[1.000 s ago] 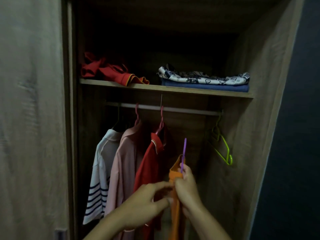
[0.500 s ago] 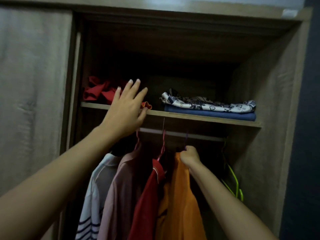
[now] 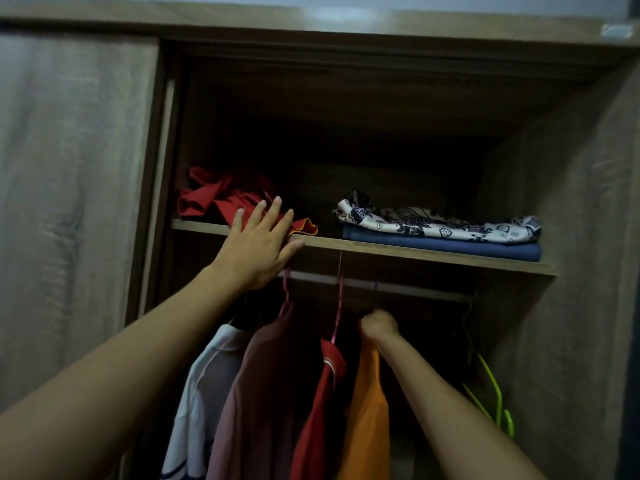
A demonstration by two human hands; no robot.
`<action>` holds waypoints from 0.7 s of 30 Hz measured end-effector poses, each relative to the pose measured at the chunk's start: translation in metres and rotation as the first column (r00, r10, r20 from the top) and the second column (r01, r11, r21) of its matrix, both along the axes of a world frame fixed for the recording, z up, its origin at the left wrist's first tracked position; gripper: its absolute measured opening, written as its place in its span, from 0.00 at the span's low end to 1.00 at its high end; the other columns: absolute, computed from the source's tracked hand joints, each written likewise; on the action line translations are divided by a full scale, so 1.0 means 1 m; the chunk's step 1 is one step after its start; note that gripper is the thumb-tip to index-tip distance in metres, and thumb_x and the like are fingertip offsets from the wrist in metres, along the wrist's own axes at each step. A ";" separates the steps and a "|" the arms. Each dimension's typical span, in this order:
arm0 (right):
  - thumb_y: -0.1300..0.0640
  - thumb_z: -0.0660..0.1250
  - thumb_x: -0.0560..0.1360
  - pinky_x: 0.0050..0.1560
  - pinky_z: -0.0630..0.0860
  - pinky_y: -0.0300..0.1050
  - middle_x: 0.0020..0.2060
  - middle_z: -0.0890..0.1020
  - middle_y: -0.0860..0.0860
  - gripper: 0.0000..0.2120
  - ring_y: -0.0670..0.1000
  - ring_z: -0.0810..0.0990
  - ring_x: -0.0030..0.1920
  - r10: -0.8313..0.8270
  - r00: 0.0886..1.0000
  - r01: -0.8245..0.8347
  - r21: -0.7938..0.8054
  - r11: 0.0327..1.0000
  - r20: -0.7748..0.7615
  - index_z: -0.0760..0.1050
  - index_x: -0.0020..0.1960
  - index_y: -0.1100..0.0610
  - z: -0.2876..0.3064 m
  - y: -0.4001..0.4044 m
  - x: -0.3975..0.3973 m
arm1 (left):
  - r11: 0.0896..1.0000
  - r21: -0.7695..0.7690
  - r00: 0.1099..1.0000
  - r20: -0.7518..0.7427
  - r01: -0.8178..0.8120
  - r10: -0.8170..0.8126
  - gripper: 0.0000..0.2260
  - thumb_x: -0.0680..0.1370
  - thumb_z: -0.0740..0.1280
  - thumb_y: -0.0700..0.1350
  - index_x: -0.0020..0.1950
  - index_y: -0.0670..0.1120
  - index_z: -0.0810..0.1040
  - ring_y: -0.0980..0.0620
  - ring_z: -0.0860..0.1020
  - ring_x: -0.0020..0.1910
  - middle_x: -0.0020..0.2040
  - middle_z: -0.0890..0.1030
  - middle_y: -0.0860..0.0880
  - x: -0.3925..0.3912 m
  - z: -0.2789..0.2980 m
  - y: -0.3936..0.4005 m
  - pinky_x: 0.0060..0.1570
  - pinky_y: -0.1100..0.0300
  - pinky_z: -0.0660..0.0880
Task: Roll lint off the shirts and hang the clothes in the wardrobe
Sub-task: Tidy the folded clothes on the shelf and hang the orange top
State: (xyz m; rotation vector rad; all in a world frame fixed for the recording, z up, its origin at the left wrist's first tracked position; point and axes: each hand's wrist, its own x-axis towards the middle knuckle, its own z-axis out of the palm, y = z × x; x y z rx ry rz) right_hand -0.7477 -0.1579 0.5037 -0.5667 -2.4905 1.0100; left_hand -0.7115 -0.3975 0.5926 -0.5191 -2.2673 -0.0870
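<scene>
Up at the shelf [image 3: 415, 249], my left hand [image 3: 258, 251] is flat and released, fingers [image 3: 273, 213] spread wide; the palm rests against the shelf's front edge and the fingertips lie over the crumpled red garment [image 3: 221, 199] there. It grips nothing.

Lower down, my right hand [image 3: 379, 323] is clenched at the neck of the orange shirt [image 3: 367, 410], just under the rail [image 3: 398, 288]. I read it as grasping the top of the shirt's hanger, but the fist covers that spot and the dark hides the hook, so I cannot tell if the hook sits on the rail.

The orange shirt hangs rightmost in a row of four: a white shirt [image 3: 204, 375] with dark stripes low down, a dusty pink shirt [image 3: 263, 375], a red shirt [image 3: 322, 393], then the orange one touching the red. Pink hanger hooks show above the pink and red shirts. To the right, apart from the row, green hangers [image 3: 491, 386] hang bare.

On the shelf's right side lies a patterned cloth [image 3: 433, 223] folded on a blue garment [image 3: 450, 245]. The wardrobe's back is too dark to make out, and the shirts' lower parts are cut off by the frame.
</scene>
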 end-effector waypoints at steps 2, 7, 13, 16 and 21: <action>0.61 0.53 0.82 0.58 0.73 0.43 0.60 0.78 0.59 0.15 0.56 0.77 0.60 0.011 0.999 -0.013 0.076 0.997 0.034 0.74 0.62 0.63 0.003 -0.001 0.002 | 1.000 0.004 1.000 0.007 0.005 -0.005 0.30 0.80 0.45 0.62 0.78 0.50 0.47 0.46 0.43 0.78 0.79 0.43 0.46 0.000 -0.002 0.000 0.73 0.43 0.41; 0.61 0.50 0.83 0.62 0.69 0.41 0.67 0.74 0.58 0.17 0.55 0.73 0.67 0.037 0.986 -0.074 0.228 0.971 0.161 0.70 0.67 0.63 -0.002 0.002 0.001 | 1.000 0.000 1.000 0.019 0.014 -0.014 0.30 0.80 0.46 0.62 0.78 0.49 0.47 0.47 0.45 0.78 0.79 0.44 0.46 0.001 -0.002 -0.003 0.74 0.44 0.42; 0.62 0.54 0.81 0.60 0.72 0.44 0.64 0.76 0.58 0.15 0.56 0.76 0.65 -0.003 0.989 -0.047 0.332 0.942 0.149 0.73 0.64 0.63 -0.017 -0.005 0.001 | 1.000 0.004 1.000 0.023 0.018 -0.019 0.30 0.80 0.48 0.61 0.78 0.49 0.48 0.46 0.46 0.78 0.79 0.46 0.46 0.002 -0.002 -0.005 0.74 0.44 0.43; 0.66 0.55 0.79 0.57 0.75 0.46 0.61 0.79 0.59 0.15 0.58 0.78 0.61 -0.045 0.992 -0.004 0.386 0.923 0.118 0.75 0.62 0.63 -0.036 -0.011 0.006 | 1.000 0.014 1.000 0.017 0.020 -0.021 0.30 0.80 0.48 0.61 0.78 0.49 0.47 0.46 0.47 0.78 0.79 0.47 0.46 0.002 -0.005 -0.006 0.74 0.44 0.44; 0.66 0.52 0.80 0.57 0.75 0.48 0.68 0.69 0.62 0.25 0.58 0.77 0.62 -0.069 0.996 0.036 0.442 0.896 0.061 0.55 0.76 0.59 -0.063 -0.021 0.021 | 1.000 0.019 0.999 0.030 0.022 -0.023 0.31 0.80 0.49 0.61 0.78 0.49 0.46 0.46 0.47 0.78 0.79 0.48 0.46 0.003 -0.007 -0.007 0.74 0.44 0.44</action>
